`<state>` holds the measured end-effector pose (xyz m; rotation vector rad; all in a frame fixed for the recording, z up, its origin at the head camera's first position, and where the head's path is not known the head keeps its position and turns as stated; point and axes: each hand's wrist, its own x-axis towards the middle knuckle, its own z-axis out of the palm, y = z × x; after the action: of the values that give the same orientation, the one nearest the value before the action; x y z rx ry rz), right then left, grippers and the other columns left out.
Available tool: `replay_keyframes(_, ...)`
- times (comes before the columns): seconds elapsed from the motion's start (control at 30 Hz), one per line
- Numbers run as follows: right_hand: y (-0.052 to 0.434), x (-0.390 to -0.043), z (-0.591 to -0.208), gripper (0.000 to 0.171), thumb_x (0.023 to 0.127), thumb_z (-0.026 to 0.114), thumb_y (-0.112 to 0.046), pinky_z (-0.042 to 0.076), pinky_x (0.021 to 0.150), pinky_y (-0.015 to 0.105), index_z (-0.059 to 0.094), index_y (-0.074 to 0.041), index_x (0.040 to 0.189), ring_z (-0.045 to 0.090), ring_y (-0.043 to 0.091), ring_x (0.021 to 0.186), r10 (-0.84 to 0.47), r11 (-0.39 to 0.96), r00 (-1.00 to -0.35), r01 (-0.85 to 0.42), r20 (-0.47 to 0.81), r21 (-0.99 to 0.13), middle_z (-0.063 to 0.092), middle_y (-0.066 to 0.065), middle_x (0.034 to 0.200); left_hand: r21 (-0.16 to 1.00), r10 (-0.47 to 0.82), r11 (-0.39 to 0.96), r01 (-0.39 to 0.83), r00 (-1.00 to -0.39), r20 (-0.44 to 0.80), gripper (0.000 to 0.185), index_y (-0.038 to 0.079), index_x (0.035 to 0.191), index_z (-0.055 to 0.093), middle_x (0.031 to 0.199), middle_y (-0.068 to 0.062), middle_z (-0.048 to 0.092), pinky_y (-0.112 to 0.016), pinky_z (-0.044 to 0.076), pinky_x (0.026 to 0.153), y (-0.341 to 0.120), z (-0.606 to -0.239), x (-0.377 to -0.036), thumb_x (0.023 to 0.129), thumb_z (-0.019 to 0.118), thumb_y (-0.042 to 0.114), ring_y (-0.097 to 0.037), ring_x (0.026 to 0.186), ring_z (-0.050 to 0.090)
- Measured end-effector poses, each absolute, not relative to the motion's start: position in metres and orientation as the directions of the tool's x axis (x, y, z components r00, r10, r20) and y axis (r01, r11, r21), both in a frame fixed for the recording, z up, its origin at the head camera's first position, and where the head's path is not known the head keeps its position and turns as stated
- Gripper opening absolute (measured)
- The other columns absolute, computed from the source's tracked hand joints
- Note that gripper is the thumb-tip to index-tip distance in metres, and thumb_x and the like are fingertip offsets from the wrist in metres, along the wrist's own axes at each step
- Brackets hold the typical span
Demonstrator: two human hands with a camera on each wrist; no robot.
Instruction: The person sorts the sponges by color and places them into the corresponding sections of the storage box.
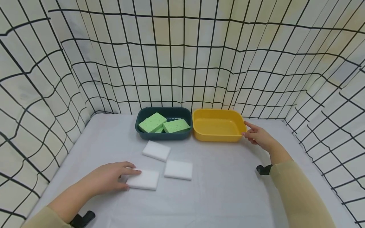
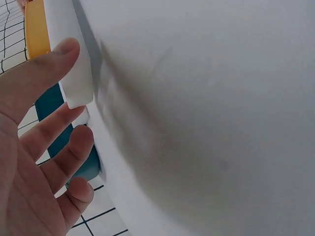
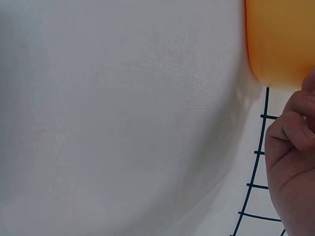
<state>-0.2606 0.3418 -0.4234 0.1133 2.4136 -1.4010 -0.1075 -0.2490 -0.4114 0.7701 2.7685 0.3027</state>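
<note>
Three white sponges lie on the grey table. My left hand (image 1: 129, 179) rests on the left end of the nearest white sponge (image 1: 144, 180), index finger on top and thumb at its near edge. In the left wrist view, the fairly straight fingers (image 2: 49, 130) touch that sponge's (image 2: 69, 59) corner. The other two white sponges (image 1: 156, 150) (image 1: 178, 170) lie just beyond. My right hand (image 1: 245, 129) holds the right rim of the empty yellow tub (image 1: 216, 136), index finger and thumb against its corner. In the right wrist view, its curled fingers (image 3: 290, 128) sit by the tub (image 3: 280, 44).
A dark green tub (image 1: 163, 136) holding green sponges (image 1: 152, 123) stands against the yellow tub's left side at the table's back. Cloth walls with a black grid (image 1: 182, 63) close in the left, back and right. Bare table lies in front and between my hands.
</note>
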Motion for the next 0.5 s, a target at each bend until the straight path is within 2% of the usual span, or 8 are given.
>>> replay_keyframes(0.17, 0.340, -0.261, -0.423, 0.082, 0.096, 0.067, -0.038, 0.044, 0.070, 0.025, 0.016, -0.029, 0.160, 0.048, 0.022, 0.078, -0.108, 0.513, -0.934, 0.242, -0.341, -0.824, 0.054, 0.015, 0.098, 0.280, 0.516, 0.840, 0.465, -0.843, -0.149, 0.052, 0.037, 0.130, 0.066, 0.133, 0.001, 0.059, -0.045, 0.053, 0.085, -0.250, -0.401, -0.109, 0.081, 0.082, 0.034, -0.016, 0.099, 0.064)
replay_keyframes(0.33, 0.340, -0.260, -0.423, 0.083, 0.095, 0.067, -0.039, 0.044, 0.070, 0.025, 0.017, -0.030, 0.160, 0.047, 0.021, 0.076, -0.104, 0.514, -0.935, 0.242, -0.340, -0.823, 0.055, 0.013, 0.097, 0.282, 0.513, 0.839, 0.465, -0.850, -0.122, 0.053, 0.036, 0.133, 0.064, 0.135, -0.001, 0.058, -0.048, 0.052, 0.088, -0.248, -0.392, -0.116, 0.082, 0.081, 0.037, -0.023, 0.108, 0.064)
replay_keyframes(0.43, 0.341, -0.261, -0.424, 0.083, 0.095, 0.067, -0.040, 0.043, 0.069, 0.025, 0.017, -0.030, 0.160, 0.047, 0.021, 0.075, -0.102, 0.514, -0.934, 0.246, -0.343, -0.822, 0.056, 0.014, 0.097, 0.284, 0.514, 0.836, 0.469, -0.851, -0.108, 0.053, 0.035, 0.134, 0.064, 0.136, -0.002, 0.057, -0.045, 0.053, 0.085, -0.245, -0.388, -0.122, 0.083, 0.080, 0.037, -0.021, 0.103, 0.065)
replay_keyframes(0.5, 0.342, -0.262, -0.424, 0.084, 0.094, 0.068, -0.041, 0.043, 0.069, 0.025, 0.017, -0.030, 0.160, 0.047, 0.021, 0.075, -0.106, 0.517, -0.932, 0.246, -0.346, -0.820, 0.056, 0.015, 0.098, 0.282, 0.515, 0.835, 0.472, -0.852, -0.098, 0.053, 0.035, 0.134, 0.064, 0.137, -0.002, 0.056, -0.041, 0.053, 0.080, -0.243, -0.386, -0.126, 0.084, 0.079, 0.037, -0.015, 0.095, 0.065)
